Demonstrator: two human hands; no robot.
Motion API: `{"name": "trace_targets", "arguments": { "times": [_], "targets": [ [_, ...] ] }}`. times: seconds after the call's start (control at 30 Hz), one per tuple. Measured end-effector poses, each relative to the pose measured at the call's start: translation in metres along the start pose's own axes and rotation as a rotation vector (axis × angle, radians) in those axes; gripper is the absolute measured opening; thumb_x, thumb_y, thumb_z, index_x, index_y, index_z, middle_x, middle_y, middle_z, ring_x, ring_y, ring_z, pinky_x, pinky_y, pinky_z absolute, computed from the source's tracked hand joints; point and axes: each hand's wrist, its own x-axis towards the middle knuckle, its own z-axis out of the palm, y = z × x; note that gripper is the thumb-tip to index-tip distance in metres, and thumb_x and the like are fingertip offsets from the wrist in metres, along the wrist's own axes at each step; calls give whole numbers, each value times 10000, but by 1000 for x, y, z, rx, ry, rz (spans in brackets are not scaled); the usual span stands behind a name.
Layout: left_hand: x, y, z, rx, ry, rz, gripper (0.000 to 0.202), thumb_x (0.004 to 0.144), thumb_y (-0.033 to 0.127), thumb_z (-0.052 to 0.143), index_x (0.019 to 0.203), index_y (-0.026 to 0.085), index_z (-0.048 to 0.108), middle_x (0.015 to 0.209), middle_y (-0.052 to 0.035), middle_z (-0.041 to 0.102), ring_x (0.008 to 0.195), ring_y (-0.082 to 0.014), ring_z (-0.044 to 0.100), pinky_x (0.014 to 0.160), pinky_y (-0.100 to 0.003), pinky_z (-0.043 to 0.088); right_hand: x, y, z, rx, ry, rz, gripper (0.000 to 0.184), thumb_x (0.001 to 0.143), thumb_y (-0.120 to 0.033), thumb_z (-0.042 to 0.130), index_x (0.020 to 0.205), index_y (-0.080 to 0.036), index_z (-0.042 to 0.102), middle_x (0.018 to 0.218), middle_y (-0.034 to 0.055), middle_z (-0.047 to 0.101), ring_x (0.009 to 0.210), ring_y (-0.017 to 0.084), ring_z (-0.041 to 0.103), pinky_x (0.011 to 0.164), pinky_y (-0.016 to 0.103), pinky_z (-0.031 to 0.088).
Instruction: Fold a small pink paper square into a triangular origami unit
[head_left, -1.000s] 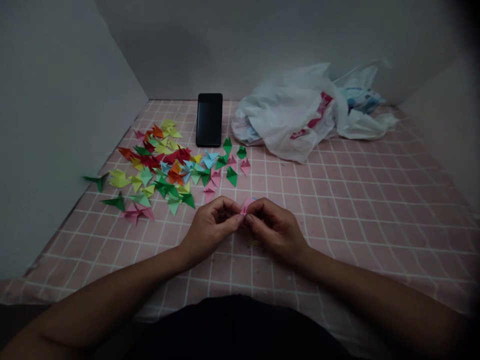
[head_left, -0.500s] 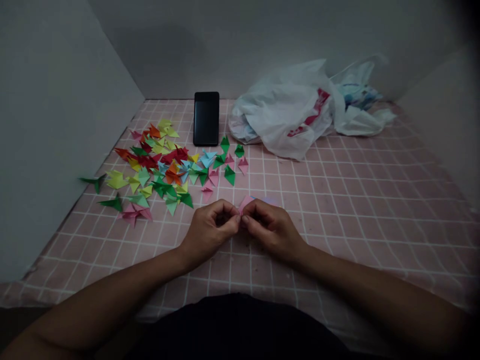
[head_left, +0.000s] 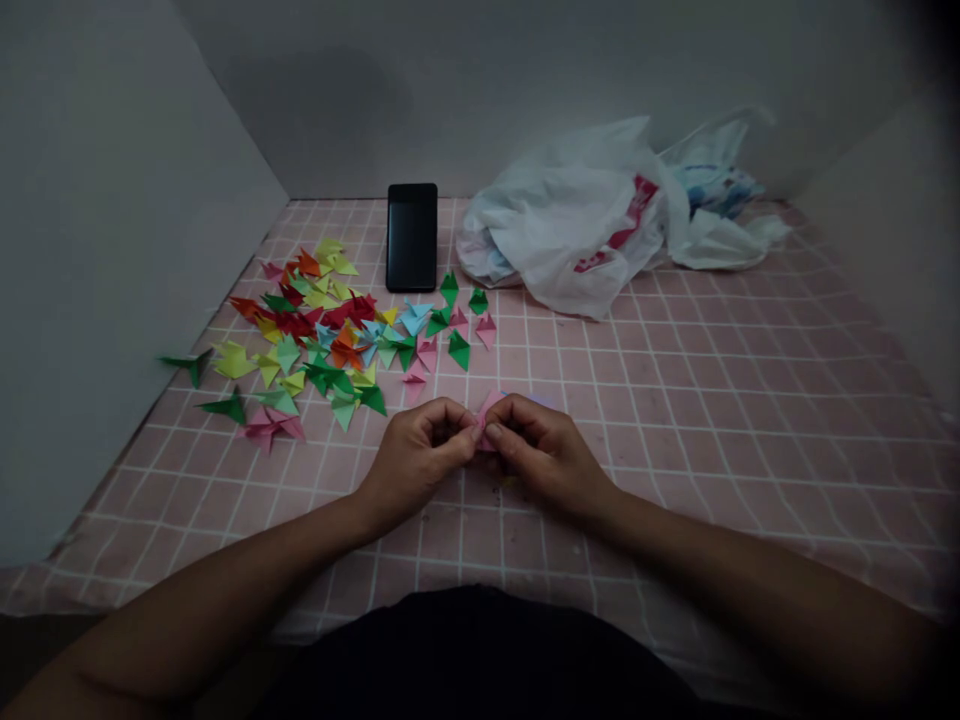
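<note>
Between my two hands is a small piece of pink folded paper (head_left: 489, 408), partly hidden by the fingers. My left hand (head_left: 426, 447) pinches its left edge between thumb and forefinger. On the other side, my right hand (head_left: 547, 450) grips it with thumb and curled fingers. Behind the right knuckles a sliver of bluish-purple shows on the cloth, too covered to name. To the left and ahead lies a loose pile of folded paper cranes (head_left: 346, 348) in red, orange, yellow, green, light blue and pink.
A black phone (head_left: 412, 238) lies beyond the cranes. White plastic bags (head_left: 570, 220) with red print rest at the back right. The table has a pink checked cloth (head_left: 712, 400), with walls at the left, back and right. One green crane (head_left: 187, 365) sits by the left edge.
Both hands stay close together. The right thumb and fingers have shifted slightly on the pink paper, and a little more of it shows between the hands.
</note>
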Motion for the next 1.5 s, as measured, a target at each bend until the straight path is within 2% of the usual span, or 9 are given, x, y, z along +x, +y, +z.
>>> {"name": "trace_targets", "arguments": {
  "times": [0.2, 0.47, 0.6, 0.83, 1.07, 1.3, 1.5],
  "targets": [
    [2, -1, -1, -8, -39, 4, 204, 790, 350, 713, 761, 160, 644, 678, 6, 637, 619, -121, 619, 612, -241, 540, 1, 2, 0, 10, 2, 28, 187, 912, -341, 573, 792, -199, 551, 670, -12, 559, 592, 120, 498, 530, 246, 399],
    [-1, 2, -2, 83, 50, 118, 167, 788, 304, 705, 733, 167, 625, 644, 12, 626, 585, -108, 581, 563, -215, 486, -1, 0, 0, 6, -52, -37, 156, 921, -341, 572, 837, -210, 558, 723, -1, 564, 642, 134, 524, 575, 262, 429],
    [0, 3, -1, 88, 39, 171, 134, 800, 266, 692, 742, 163, 629, 648, 13, 630, 597, -101, 592, 579, -207, 485, -1, 0, 1, 8, -30, -36, 161, 904, -316, 592, 797, -208, 539, 712, -6, 550, 635, 127, 511, 581, 267, 426],
    [2, 1, 0, -1, -5, 107, 139, 778, 260, 726, 802, 167, 625, 694, 8, 651, 626, -109, 631, 602, -217, 530, -1, 2, 1, -8, 19, -37, 158, 903, -304, 594, 790, -201, 550, 713, 1, 581, 632, 125, 529, 570, 264, 427],
    [3, 0, 0, 20, 8, 140, 134, 764, 231, 725, 831, 160, 633, 714, 7, 643, 649, -105, 612, 596, -204, 515, -1, 1, 1, 26, 52, -19, 146, 887, -285, 612, 786, -196, 555, 677, -19, 570, 586, 107, 512, 542, 247, 411],
    [1, -2, 0, -56, 20, 78, 142, 770, 240, 733, 835, 153, 641, 718, 8, 672, 669, -108, 651, 654, -210, 529, -1, 1, 0, 86, 28, -54, 125, 905, -284, 594, 829, -185, 593, 725, 5, 618, 611, 112, 549, 549, 244, 438],
    [0, -2, 0, -75, 51, 93, 154, 774, 244, 758, 826, 153, 645, 724, 11, 681, 668, -111, 673, 659, -213, 550, -1, 2, -1, 111, 2, -58, 143, 924, -303, 583, 849, -182, 586, 749, 12, 613, 631, 114, 555, 554, 242, 440]
  ]
}}
